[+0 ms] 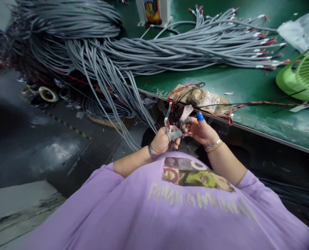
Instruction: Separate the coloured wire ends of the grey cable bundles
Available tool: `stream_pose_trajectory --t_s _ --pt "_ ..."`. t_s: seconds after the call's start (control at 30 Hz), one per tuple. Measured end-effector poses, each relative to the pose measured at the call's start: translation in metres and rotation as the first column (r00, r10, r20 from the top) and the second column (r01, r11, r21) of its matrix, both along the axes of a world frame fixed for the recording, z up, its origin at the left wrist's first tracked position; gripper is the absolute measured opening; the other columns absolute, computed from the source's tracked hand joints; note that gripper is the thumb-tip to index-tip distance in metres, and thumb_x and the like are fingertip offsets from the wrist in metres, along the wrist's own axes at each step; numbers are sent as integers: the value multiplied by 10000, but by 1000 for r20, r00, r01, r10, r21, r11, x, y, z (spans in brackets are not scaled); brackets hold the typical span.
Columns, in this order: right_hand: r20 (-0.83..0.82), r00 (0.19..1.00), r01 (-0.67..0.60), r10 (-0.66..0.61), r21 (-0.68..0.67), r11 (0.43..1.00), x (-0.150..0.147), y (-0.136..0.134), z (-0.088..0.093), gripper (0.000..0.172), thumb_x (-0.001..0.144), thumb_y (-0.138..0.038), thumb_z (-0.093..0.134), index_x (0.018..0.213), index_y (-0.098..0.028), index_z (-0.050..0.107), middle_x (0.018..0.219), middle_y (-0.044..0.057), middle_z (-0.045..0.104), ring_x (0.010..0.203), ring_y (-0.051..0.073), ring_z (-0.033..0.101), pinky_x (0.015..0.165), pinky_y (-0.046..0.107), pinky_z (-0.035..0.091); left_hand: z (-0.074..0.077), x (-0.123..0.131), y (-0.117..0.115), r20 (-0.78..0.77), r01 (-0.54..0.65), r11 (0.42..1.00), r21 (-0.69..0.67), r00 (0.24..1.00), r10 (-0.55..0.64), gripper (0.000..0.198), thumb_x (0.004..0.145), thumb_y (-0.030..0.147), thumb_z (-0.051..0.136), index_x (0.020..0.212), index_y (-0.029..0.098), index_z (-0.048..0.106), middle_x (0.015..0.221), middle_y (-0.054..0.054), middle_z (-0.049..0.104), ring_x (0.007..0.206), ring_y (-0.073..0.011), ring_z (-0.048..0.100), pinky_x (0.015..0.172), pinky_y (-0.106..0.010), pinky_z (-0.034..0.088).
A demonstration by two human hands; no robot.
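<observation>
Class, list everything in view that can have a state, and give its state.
Coloured wires: exposed
Left hand: closed on wires
Right hand: fingers bent, grip unclear
Grey cables: bundled, ends stripped
Lower cable: coiled
Blue finger cover: worn on right hand
Green fan: on or off unclear
Plastic sheet: crumpled

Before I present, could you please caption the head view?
Left hand holds coloured wires, right hand close by, at a green bench bearing grey cables.
</observation>
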State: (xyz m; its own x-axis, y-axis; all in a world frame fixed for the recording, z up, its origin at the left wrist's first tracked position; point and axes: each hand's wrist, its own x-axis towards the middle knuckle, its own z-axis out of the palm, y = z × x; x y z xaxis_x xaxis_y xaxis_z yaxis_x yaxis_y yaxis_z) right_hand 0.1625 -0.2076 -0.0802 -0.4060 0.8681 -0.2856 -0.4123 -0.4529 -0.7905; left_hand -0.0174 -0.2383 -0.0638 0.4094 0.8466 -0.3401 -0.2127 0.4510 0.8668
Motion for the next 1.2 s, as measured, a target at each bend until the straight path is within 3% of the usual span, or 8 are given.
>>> stream_pose_trajectory --t_s 0.1,0.23,0.53,0.73,0.87,1.0,1.2 --pt "141 986 -95 87 54 994 13 -7 4 564 554 -680 860 711 -164 699 632 18 638 556 121 548 548 263 484 -3 -3 -3 -86 1 998 64 996 5 445 694 540 788 668 162 556 543 7 624 390 -86 550 382 -191 382" --pt "283 958 -83 35 159 984 15 -11 14 385 575 -458 923 699 -155 719 628 -9 635 540 79 488 533 221 415 -5 -2 -5 -125 13 994 108 992 1 432 731 528 765 631 150 582 549 -8 626 405 -88 568 405 -191 409" --pt "319 947 -115 25 267 957 -5 -20 22 346 666 -481 870 712 -171 722 680 20 694 616 134 587 656 290 502 -8 -1 -5 -202 176 984 13 964 -170 387 676 450 809 602 134 598 537 -40 636 409 -106 585 401 -195 421" --pt "359 923 49 -137 245 968 1 -25 10 534 655 -680 805 826 -182 719 746 32 686 627 120 571 580 251 493 -3 3 -4 -111 -140 990 2 984 139 447 655 538 817 686 162 577 538 12 625 400 -91 570 387 -179 402" --pt "310 908 182 -283 318 931 -12 -30 4 455 618 -567 879 817 -205 689 766 10 674 642 121 548 547 242 459 -4 8 -5 -89 -216 976 5 972 216 472 653 567 818 704 160 584 571 -1 646 438 -104 600 402 -182 413" --pt "258 896 251 -361 376 892 -25 -33 4 354 670 -504 862 707 -222 651 640 -13 603 592 128 509 566 285 466 -7 7 -5 -77 -145 988 -55 987 140 498 643 593 821 676 158 583 582 -34 664 500 -148 651 480 -232 503" --pt "282 923 167 -261 316 934 -27 -29 8 321 682 -467 840 696 -212 645 611 -12 600 531 114 481 517 281 435 -12 -2 -6 -105 11 999 -39 994 -15 478 618 532 868 653 133 607 602 -76 692 538 -158 673 560 -258 558"
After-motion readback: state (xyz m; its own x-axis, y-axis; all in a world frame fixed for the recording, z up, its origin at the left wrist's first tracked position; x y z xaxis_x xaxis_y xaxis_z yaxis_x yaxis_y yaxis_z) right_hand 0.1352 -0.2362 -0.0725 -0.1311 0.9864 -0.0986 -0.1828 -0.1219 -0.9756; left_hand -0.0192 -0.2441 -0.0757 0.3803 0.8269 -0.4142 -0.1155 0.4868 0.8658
